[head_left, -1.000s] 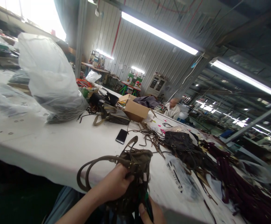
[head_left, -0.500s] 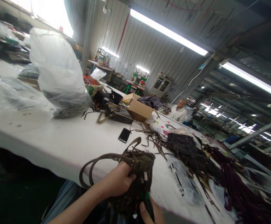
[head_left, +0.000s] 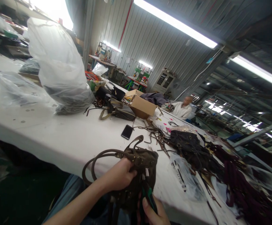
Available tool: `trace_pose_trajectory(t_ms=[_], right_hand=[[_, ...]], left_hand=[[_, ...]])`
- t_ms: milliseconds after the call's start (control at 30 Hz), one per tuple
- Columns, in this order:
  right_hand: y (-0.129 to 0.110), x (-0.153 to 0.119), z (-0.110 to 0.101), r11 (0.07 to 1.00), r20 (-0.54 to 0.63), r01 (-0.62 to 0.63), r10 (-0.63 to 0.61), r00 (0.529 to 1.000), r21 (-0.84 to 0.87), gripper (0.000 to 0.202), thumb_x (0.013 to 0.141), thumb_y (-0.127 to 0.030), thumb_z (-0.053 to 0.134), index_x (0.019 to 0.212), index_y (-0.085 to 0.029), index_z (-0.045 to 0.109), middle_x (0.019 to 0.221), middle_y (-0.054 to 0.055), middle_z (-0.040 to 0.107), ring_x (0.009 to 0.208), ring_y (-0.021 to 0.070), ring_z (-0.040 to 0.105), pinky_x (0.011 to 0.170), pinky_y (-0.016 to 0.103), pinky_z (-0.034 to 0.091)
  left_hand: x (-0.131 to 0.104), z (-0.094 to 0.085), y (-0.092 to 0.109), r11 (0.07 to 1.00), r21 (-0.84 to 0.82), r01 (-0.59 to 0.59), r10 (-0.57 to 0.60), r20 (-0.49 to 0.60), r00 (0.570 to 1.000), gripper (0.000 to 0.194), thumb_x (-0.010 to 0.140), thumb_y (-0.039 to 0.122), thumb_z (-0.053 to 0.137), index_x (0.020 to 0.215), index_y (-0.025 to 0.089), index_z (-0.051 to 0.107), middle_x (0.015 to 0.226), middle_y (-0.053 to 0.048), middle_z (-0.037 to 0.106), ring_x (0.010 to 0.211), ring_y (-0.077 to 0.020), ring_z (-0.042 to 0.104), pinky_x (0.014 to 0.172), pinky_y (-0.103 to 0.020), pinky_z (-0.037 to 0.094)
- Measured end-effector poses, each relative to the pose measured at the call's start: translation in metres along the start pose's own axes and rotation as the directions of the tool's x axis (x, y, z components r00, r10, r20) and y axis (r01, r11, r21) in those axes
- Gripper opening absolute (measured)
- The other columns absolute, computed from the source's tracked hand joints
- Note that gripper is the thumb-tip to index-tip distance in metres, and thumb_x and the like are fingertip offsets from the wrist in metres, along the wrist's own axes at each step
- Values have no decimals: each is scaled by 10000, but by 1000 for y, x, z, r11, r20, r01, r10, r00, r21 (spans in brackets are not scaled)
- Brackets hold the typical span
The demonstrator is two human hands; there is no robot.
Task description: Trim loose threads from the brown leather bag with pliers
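Observation:
My left hand [head_left: 118, 176] grips the upper rim of a small olive-brown bag [head_left: 138, 175] with long looped handles [head_left: 96, 164], held over the near edge of the white table [head_left: 63, 137]. My right hand [head_left: 152, 214] is low at the frame's bottom edge, its thumb pressed against the bag's underside and a green-handled tool [head_left: 150, 197] between its fingers. White tags hang by the bag's opening.
A black phone [head_left: 126, 131] lies beyond the bag. Loose brown straps [head_left: 158, 137], a dark bag [head_left: 188, 145] and a heap of maroon bags [head_left: 243, 190] spread to the right. A big plastic sack [head_left: 58, 68] and cardboard box [head_left: 142, 107] stand behind. A person in white [head_left: 182, 109] sits far off.
The view has shifted slightly, so the table and the far person show more. My right hand has come up a little under the bag; my left hand keeps its grip.

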State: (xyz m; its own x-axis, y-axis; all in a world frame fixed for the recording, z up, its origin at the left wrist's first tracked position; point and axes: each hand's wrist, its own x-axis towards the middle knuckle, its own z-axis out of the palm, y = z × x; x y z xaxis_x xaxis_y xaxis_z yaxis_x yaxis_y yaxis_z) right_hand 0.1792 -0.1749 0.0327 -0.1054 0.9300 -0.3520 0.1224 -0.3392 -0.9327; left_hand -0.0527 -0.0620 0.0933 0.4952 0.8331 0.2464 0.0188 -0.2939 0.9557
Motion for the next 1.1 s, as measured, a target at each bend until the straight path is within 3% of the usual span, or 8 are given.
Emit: trace_pose_trajectory(t_ms=[300, 700, 867, 1100], right_hand=[[-5, -4, -2, 999, 25, -18, 17, 1000, 30, 577, 950, -759, 633, 1106, -203, 622, 735, -5, 653, 613, 161, 602, 596, 298, 489], [-9, -6, 2, 998, 17, 6, -6, 1000, 56, 565, 929, -760, 668, 1011, -202, 625, 701, -14, 614, 582, 141, 563, 551, 281, 487], [-13, -8, 5, 997, 5, 0, 0, 1000, 72, 574, 909, -769, 688, 976, -203, 619, 681, -19, 605, 563, 133, 543, 543, 276, 480], [-3, -4, 2, 995, -1, -7, 7, 1000, 99, 586, 890, -776, 707, 945, -201, 607, 671, -24, 590, 552, 121, 538, 521, 258, 466]], left_hand=[[7, 7, 0, 997, 82, 6, -4, -25, 1000, 488, 889, 88, 617, 1329, 235, 768, 1367, -99, 771, 1326, -340, 677, 1198, -484, 517], [6, 8, 7, 992, 128, 17, -13, -28, 1000, 399, 901, 119, 602, 1243, 208, 788, 1290, -129, 787, 1289, -369, 693, 1157, -487, 541], [7, 10, 9, 992, 129, 11, -6, -42, 999, 465, 887, 100, 605, 1297, 235, 776, 1333, -126, 779, 1322, -351, 679, 1152, -466, 535], [5, 12, 11, 989, 149, 12, -4, -53, 999, 392, 885, 109, 605, 1212, 210, 797, 1246, -124, 800, 1241, -347, 715, 1119, -443, 556]])
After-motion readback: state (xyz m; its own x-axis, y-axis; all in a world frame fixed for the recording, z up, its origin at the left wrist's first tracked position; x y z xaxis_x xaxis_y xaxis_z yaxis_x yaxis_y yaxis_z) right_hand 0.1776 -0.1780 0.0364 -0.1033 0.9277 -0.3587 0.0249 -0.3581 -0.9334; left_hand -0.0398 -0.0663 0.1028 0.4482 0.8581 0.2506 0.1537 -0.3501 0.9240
